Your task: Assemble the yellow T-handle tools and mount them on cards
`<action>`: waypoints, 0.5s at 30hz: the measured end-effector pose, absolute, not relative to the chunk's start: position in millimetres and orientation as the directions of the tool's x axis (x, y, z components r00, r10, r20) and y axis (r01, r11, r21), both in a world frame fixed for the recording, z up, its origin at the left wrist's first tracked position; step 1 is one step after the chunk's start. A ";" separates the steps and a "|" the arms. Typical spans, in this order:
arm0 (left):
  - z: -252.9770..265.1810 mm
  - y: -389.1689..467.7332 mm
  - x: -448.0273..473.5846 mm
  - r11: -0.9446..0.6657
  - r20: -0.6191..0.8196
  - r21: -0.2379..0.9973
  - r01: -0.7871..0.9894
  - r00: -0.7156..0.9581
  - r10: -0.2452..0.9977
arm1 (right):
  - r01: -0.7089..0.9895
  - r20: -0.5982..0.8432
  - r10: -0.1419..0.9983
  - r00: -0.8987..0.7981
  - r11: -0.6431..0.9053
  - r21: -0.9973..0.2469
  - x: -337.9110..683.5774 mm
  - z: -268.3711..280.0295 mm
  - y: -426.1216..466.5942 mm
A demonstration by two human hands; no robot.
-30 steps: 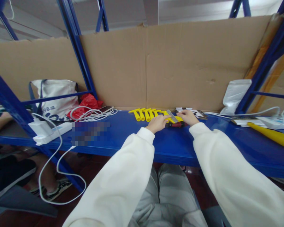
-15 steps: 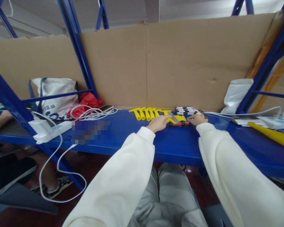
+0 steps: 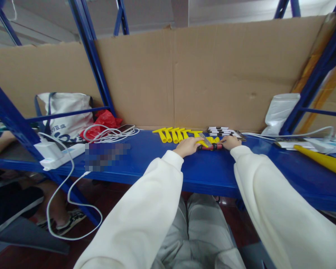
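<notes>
My left hand (image 3: 187,147) is closed around a yellow T-shaped piece (image 3: 202,143) with a greyish flat strip (image 3: 205,139) along its head. Close beside it, my right hand (image 3: 230,142) has its fingertips drawn together at the right end of a dark red and black rod-like object (image 3: 216,147); what they pinch is too small to make out. Small yellow pieces (image 3: 216,139) lie just behind that object. To the left, several yellow T-shaped pieces (image 3: 174,135) stand in a row, and a stack of white and black items (image 3: 220,131) sits behind my hands.
The blue tabletop (image 3: 156,164) ends at a cardboard wall (image 3: 212,74). Left are a power strip (image 3: 62,157), coiled white cables (image 3: 109,133), a red bag (image 3: 108,118) and a cloth bag (image 3: 65,116). A long yellow object (image 3: 322,160) lies right. Another person's arm (image 3: 1,144) shows far left.
My right hand has shifted slightly left, its fingertips now closer to the small yellow pieces and the red and black object. My left hand stays in place.
</notes>
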State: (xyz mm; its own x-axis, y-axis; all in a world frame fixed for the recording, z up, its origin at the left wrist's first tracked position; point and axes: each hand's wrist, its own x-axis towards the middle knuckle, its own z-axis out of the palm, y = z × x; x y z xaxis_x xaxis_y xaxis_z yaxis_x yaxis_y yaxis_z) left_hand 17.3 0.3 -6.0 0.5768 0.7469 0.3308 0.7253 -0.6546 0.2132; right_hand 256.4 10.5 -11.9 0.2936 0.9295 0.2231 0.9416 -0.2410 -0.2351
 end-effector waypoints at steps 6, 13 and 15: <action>-7.1 2.4 18.2 -0.653 0.329 0.209 0.728 0.576 0.748 | 0.946 0.209 0.929 0.305 -0.271 -0.176 251.3 -11.3 11.0; -8.2 3.9 18.3 -0.664 0.335 0.204 0.720 0.586 0.738 | 0.942 0.210 0.921 0.329 -0.306 -0.135 246.6 -8.6 7.6; -8.3 4.1 18.1 -0.668 0.338 0.205 0.715 0.589 0.734 | 0.945 0.222 0.919 0.327 -0.311 -0.104 245.3 -8.1 6.7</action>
State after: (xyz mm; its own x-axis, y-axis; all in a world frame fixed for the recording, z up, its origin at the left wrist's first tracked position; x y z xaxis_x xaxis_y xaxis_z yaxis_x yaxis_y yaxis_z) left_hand 18.1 4.1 -8.3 0.5893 0.7339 0.3377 0.7151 -0.6684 0.2046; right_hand 245.3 6.7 -8.1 0.3273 0.9186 0.2217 0.9446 -0.3115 -0.1039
